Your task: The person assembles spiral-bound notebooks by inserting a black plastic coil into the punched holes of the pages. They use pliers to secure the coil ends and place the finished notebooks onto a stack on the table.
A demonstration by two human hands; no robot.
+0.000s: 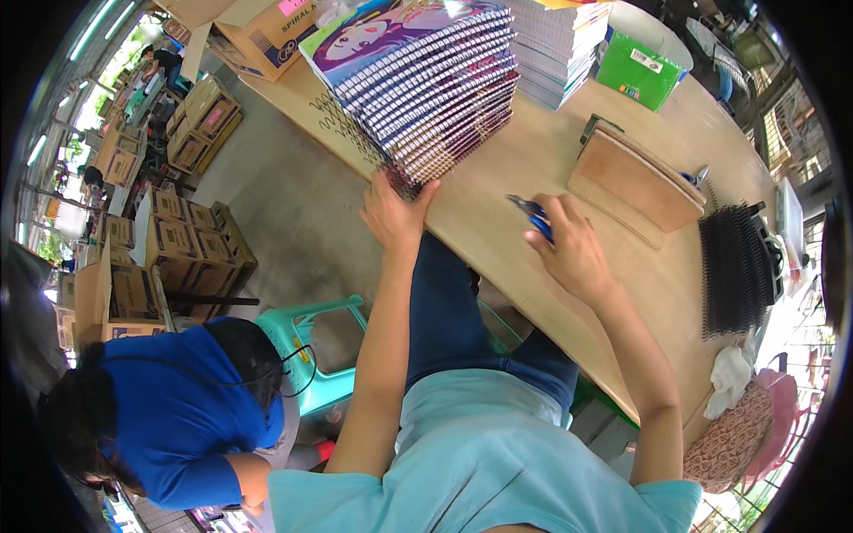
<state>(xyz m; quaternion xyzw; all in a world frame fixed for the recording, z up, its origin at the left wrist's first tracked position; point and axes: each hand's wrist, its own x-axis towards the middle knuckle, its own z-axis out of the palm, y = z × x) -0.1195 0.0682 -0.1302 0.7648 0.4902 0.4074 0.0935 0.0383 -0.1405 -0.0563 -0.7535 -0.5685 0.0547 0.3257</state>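
A tall stack of spiral-bound notebooks (431,98) stands at the table's near left edge, its coil bindings facing me. My left hand (396,211) grips the lowest corner of the stack, fingers wrapped around it and partly hidden. Over the table to the right, my right hand (569,244) is closed around a pair of blue-handled pliers (538,220). The metal tip of the pliers points left, apart from the notebooks. Loose wire coils (342,124) stick out past the left side of the stack.
On the table (484,222) are a brown board stand (635,178), a green box (635,75), a stack of paper (555,53) and a row of black coils (733,271). A person in blue (178,400) sits at left beside a turquoise stool (311,333). Cartons (182,235) stand beyond.
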